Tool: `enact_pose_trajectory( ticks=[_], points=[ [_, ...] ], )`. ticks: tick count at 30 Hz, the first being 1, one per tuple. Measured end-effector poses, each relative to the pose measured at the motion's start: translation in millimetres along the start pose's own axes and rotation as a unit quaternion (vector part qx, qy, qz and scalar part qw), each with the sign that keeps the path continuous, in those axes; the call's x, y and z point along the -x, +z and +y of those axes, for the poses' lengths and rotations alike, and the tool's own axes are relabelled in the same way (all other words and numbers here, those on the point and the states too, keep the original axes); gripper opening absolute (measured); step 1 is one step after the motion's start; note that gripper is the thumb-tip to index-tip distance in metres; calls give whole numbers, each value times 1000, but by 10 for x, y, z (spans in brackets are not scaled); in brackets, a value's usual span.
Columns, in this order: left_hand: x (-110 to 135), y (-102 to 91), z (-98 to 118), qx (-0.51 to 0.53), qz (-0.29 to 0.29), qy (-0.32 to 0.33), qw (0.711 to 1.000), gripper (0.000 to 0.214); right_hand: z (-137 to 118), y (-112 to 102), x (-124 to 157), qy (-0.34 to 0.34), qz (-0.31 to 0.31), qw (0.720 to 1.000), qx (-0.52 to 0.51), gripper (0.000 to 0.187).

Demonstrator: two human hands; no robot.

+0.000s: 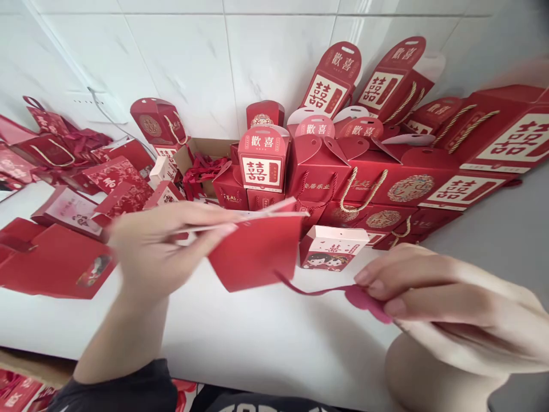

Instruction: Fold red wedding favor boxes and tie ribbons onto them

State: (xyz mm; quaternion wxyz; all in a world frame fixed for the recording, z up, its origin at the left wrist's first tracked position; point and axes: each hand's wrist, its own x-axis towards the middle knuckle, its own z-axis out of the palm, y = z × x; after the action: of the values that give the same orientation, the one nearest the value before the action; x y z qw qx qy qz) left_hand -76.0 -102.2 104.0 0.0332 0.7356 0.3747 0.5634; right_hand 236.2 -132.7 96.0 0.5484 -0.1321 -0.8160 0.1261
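My left hand [158, 246], slightly blurred, pinches the pale top edges of a small red paper box [257, 252] and holds it up over the white table [240, 337]. Its plain red side is turned toward me. From the lower right of the box a dark pink ribbon [317, 292] runs across to my right hand [446, 303]. There my fingertips are closed on a bunched part of that ribbon. Whether the ribbon passes through the box or only behind it, I cannot tell. Just behind the box stands a small pink and red box with two cartoon figures [330, 257].
Red gift boxes with rope handles [373, 177] are stacked along the tiled wall [278, 57]. Behind my left hand, an open carton [210, 149] holds dark red ribbons. Several red boxes and a red bag [51, 263] lie at the left.
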Motion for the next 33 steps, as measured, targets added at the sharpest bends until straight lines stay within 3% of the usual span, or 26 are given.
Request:
enact_pose_trajectory(
  ticks=[1,3,5,7,9,11,14,17,20,25,33],
  points=[
    [82,155,-28,33,-61,2,998,19,-11,-37,13,13,16,1000,4,34],
    [212,455,-158,84,-131,-78,985,9,-12,-99,32,25,20,999,8,36],
    [284,678,-310,118,-162,-131,971,9,12,-123,32,12,4,1000,16,34],
    [288,770,-377,113,-170,-116,972,22,42,-88,10,7,18,999,40,30],
    [240,737,-293,87,-129,-57,986,27,68,7,-19,8,48,995,82,28],
    [183,642,-74,83,-85,-10,993,14,88,139,-31,0,60,988,145,28],
    [157,536,318,130,-127,-11,983,11,120,344,7,-52,56,969,236,19],
    [197,546,542,147,-165,-36,975,10,158,501,66,-93,47,957,271,12],
    [227,591,550,155,-166,-73,971,18,201,591,73,-88,64,960,257,16],
    [235,616,422,125,-137,-119,975,20,263,663,19,-23,49,984,167,35],
    [308,712,318,-4,-73,-32,997,19,351,804,6,63,85,971,213,29]
  ],
)
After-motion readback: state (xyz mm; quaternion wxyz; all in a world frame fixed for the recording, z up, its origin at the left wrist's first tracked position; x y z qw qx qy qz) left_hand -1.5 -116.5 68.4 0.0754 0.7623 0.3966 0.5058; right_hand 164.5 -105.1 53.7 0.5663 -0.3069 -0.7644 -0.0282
